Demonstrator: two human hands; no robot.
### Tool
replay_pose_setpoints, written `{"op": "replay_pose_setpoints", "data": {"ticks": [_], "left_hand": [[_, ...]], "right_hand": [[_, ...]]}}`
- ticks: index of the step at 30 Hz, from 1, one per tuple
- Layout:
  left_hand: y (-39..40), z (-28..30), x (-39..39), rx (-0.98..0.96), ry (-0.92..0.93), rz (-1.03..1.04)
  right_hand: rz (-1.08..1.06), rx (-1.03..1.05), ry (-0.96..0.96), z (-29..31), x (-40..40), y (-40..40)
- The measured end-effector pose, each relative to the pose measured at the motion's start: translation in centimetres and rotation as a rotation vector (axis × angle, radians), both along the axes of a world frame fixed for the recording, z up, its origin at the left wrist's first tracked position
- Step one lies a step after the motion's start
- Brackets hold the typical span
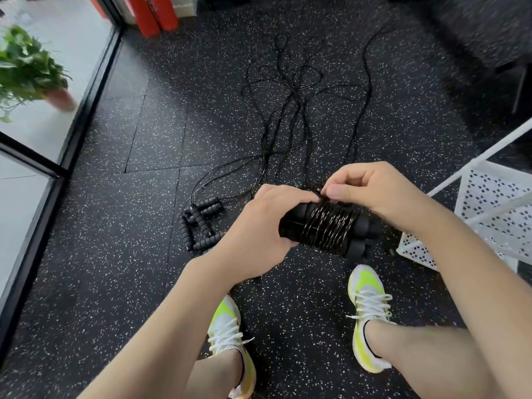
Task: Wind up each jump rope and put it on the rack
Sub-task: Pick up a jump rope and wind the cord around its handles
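Note:
I hold a black jump rope bundle point(328, 228) in front of me, its cord wound in several turns around the paired foam handles. My left hand point(259, 226) grips the left end of the handles. At the top of the bundle, my right hand point(371, 191) pinches the cord against the windings. Several other black jump rope handles point(198, 223) lie on the floor to the left, and their loose cords point(290, 110) trail away across the floor. The white perforated rack point(489, 203) stands at the right.
The floor is black speckled rubber matting point(144, 197). My two feet in yellow-white sneakers point(368, 312) stand below the bundle. A potted green plant point(31, 67) sits behind glass at the left. Red cylinders point(155, 12) stand at the back.

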State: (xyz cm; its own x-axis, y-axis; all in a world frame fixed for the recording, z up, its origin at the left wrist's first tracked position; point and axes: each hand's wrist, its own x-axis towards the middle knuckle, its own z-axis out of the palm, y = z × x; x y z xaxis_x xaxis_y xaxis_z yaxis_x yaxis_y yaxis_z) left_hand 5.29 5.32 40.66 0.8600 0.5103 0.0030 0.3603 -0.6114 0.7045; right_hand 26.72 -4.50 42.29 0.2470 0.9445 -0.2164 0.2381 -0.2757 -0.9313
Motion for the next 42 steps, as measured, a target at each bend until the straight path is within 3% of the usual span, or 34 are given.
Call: {"op": "replay_pose_setpoints", "data": {"ticks": [5, 7, 9, 14, 21, 26, 32, 37, 42], "left_hand": [[-0.3, 1.7, 0.1, -0.178, -0.086, 0.096], [-0.5, 2.0, 0.2, -0.230, -0.146, 0.131], [-0.6, 2.1, 0.4, -0.234, -0.199, 0.194], [-0.1, 1.6, 0.8, -0.199, -0.202, 0.346], [1.0, 0.7, 0.8, -0.145, -0.125, 0.472], [1.4, 0.2, 0.6, -0.096, -0.061, 0.453], [1.5, 0.0, 0.9, -0.007, 0.068, 0.413], [1.6, -0.2, 0.6, -0.063, 0.020, 0.403], [2.0, 0.2, 0.3, -0.098, 0.022, 0.414]], "right_hand": [[-0.104, -0.028, 0.388, -0.6, -1.5, 0.4], [-0.225, -0.136, 0.367, -1.8, -2.4, -0.1], [-0.175, -0.199, 0.260, -1.9, -3.7, -0.1], [-0.217, -0.090, 0.448, -1.7, -6.0, 1.8], [-0.053, -0.179, 0.064, -1.9, -6.5, 1.4], [0.011, -0.193, -0.263, -1.0, -6.5, 0.9], [0.026, -0.202, -0.365, 0.3, -5.8, 0.4], [0.001, -0.163, -0.469, 0.9, -5.5, 0.1], [-0.003, -0.163, -0.455, 1.3, -5.5, 0.1]]}}
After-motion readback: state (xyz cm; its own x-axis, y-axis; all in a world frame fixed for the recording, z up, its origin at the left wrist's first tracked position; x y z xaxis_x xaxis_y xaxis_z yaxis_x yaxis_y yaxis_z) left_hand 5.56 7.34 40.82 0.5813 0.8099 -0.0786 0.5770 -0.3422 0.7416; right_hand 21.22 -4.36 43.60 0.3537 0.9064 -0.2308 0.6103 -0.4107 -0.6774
